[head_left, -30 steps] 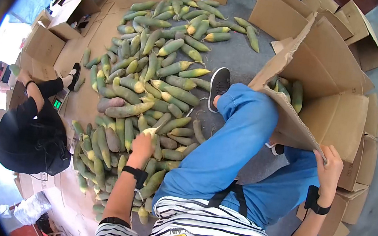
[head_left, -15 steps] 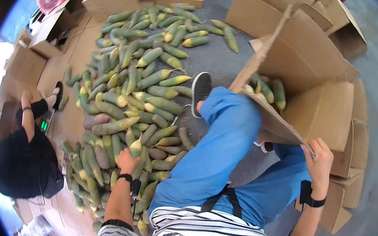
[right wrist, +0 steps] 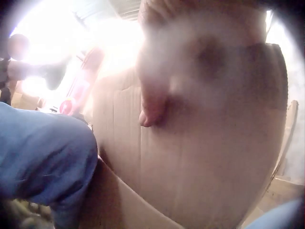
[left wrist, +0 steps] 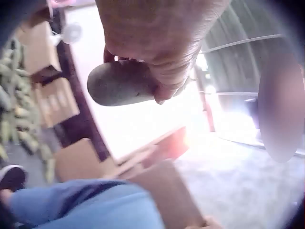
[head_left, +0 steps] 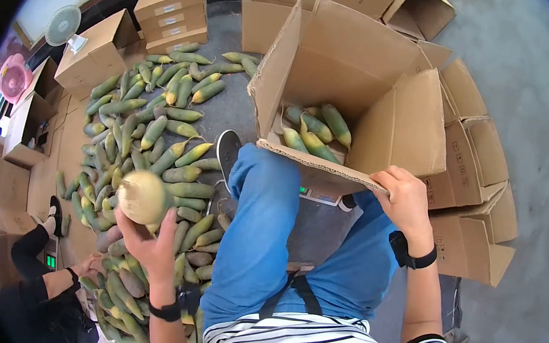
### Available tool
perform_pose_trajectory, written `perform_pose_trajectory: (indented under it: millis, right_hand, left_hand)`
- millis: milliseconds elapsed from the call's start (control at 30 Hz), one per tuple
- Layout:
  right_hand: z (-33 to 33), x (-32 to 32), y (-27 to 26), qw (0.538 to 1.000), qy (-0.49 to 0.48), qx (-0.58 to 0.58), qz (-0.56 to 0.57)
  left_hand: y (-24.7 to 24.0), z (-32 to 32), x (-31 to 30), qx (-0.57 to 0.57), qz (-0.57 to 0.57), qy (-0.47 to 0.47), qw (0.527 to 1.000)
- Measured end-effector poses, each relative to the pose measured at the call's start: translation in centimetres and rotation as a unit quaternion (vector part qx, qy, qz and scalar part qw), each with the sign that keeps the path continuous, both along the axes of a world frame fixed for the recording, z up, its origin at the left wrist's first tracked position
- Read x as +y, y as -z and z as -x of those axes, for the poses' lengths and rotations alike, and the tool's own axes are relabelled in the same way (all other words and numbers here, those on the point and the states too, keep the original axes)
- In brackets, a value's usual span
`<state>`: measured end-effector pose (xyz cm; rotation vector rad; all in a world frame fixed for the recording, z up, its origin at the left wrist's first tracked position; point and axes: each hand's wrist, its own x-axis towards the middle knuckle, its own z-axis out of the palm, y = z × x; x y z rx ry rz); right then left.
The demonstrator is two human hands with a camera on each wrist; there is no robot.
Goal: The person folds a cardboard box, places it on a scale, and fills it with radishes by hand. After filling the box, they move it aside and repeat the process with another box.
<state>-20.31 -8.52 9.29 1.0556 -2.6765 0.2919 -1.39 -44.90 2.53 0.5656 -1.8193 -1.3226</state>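
Observation:
My left hand (head_left: 154,247) holds a pale-ended radish (head_left: 145,199) up above the pile of green radishes (head_left: 182,172). In the left wrist view the fingers of that hand (left wrist: 162,38) are curled round the grey-green radish (left wrist: 121,83). My right hand (head_left: 407,205) pinches the near edge of a large cardboard box (head_left: 417,124), which stands open and tilted by my knees. Several radishes (head_left: 315,146) lie inside it. In the right wrist view the thumb of the right hand (right wrist: 164,57) presses on the cardboard wall (right wrist: 200,152).
A scale with a green display (head_left: 318,196) shows beneath the box. More empty cartons (head_left: 479,231) stand at the right, stacked boxes (head_left: 172,13) and a fan (head_left: 64,23) at the back left. Another person (head_left: 52,309) sits at the lower left beside a second scale (head_left: 50,260).
My left hand has lifted a radish from the pile. The head view has turned right, so the box now shows nearer the middle. The right hand still grips the box's edge.

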Motion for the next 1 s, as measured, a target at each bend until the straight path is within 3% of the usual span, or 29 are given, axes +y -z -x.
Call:
perform_pose_trajectory:
  millis: [67, 100, 200, 300, 400, 467, 533, 600, 667, 733, 867, 967, 1000]
  right_hand:
    - [-0.2, -0.2, 0.0, 1.000, 0.025, -0.015, -0.008]
    - [-0.4, -0.2, 0.0, 1.000, 0.018, -0.013, -0.009]
    - [-0.9, -0.3, 0.0, 1.000, 0.023, -0.016, -0.007]
    - [-0.9, 0.0, 0.1, 1.000, 0.021, -0.021, -0.008]
    - [-1.2, 0.0, 0.2, 1.000, 0.024, -0.009, 0.000]
    - [-1.4, -0.4, 0.0, 0.999, 0.032, -0.017, -0.009]
    - [-1.3, 0.0, 0.4, 0.999, 0.035, -0.019, -0.007]
    - [-1.5, -0.5, 0.3, 0.999, 0.033, -0.042, -0.003]
    - [-1.5, -0.3, 0.7, 0.999, 0.033, -0.026, 0.000]
    - [-1.6, -0.3, 0.9, 0.999, 0.021, -0.034, -0.003]
    - [-1.5, -0.2, 0.8, 0.998, 0.048, -0.044, -0.016]
    - [-1.0, 0.2, 0.8, 0.997, 0.045, -0.055, -0.020]
    - [-0.9, 0.3, 0.9, 0.997, 0.047, -0.054, -0.022]
  left_hand:
    - [-3.6, 4.2, 2.8, 0.113, 0.065, 0.001, 0.991]
    - [-5.6, 6.7, 3.6, 0.107, 0.202, 0.011, 0.973]
    - [-12.5, 13.6, 6.9, 0.136, 0.405, 0.132, 0.895]
    - [-11.6, 14.3, 7.6, 0.036, 0.334, 0.204, 0.919]
    - [-7.3, 10.9, 3.7, -0.023, 0.342, 0.140, 0.929]
    - [-1.7, 6.4, -0.4, -0.159, 0.328, 0.118, 0.924]
    - [6.0, -1.0, -4.1, -0.396, 0.347, 0.102, 0.844]
    - [11.6, -10.0, -4.3, -0.595, 0.326, 0.092, 0.729]
    - [16.8, -18.7, -2.5, -0.699, 0.303, 0.111, 0.638]
    - [19.5, -24.8, 0.9, -0.741, 0.182, 0.141, 0.630]
    - [22.8, -30.0, 4.8, -0.717, 0.149, 0.112, 0.672]
    - [23.8, -29.9, 5.0, -0.683, 0.200, 0.031, 0.702]
    - [23.9, -29.6, 4.1, -0.655, 0.222, -0.038, 0.721]
